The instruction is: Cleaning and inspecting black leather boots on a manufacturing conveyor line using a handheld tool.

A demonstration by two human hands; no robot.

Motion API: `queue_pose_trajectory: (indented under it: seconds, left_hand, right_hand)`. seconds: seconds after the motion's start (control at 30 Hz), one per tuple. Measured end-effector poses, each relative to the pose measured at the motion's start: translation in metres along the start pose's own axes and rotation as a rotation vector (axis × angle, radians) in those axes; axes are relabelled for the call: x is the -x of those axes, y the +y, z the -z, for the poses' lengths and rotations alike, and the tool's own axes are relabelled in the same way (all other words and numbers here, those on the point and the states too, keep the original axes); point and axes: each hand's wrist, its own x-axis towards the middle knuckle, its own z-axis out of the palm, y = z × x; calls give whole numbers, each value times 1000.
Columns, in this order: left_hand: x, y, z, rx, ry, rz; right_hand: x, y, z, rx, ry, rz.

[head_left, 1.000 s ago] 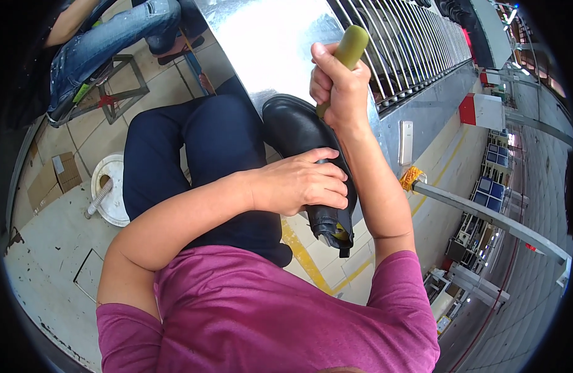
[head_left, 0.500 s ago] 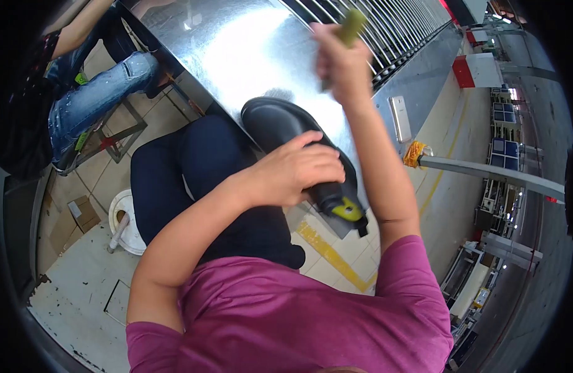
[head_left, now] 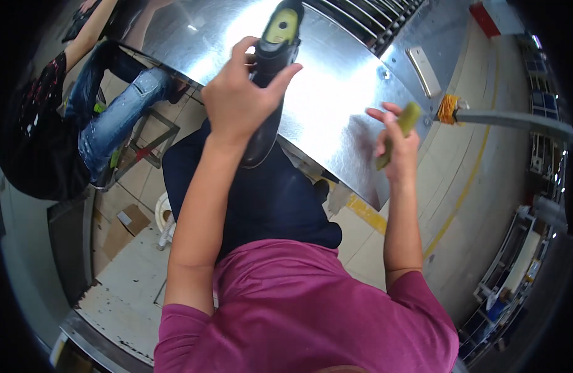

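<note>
Black boot (head_left: 273,64) across the table (head_left: 327,112) edge looks steadied by the wrapped left hand (head_left: 238,101); half-curled right hand (head_left: 403,148) loosely holds an olive bar (head_left: 409,117).

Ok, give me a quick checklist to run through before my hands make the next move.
1. Boot held: ok, the left hand is wrapped around it.
2. Toe over the metal table: not ok, it shows against the dark trousers.
3. Olive-green tool in the right hand: ok, though how firm the grip is cannot be told.
4. Tool apart from boot: ok, there is a gap between them.
5. Pale phone untouched: ok, neither hand is on it.
6. Boot's sole clean: cannot tell, its underside is hidden.
</note>
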Motion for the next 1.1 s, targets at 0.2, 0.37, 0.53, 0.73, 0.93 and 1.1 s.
queue_pose_trajectory:
  seconds: [0.2, 0.37, 0.53, 0.73, 0.93, 1.1]
  left_hand:
    - [9, -29, -4, 521, -358, 85]
    - [33, 1, -39, 466, 148, 249]
    - [42, 10, -49, 380, 243, 146]
    - [30, -5, -37, -326, -228, -617]
    - [7, -7, -55, -430, -384, -667]
    - [9, -6, -60, -389, -352, -671]
  right_hand:
    - [1, 7, -80, -173, -364, -50]
    - [-24, 11, -94, -314, -253, 59]
    - [-38, 23, -78, -457, -22, 41]
    - [-40, 25, -89, -846, 137, -163]
    - [-52, 23, -100, -805, 217, -106]
    - [-59, 17, -97, -709, 215, -170]
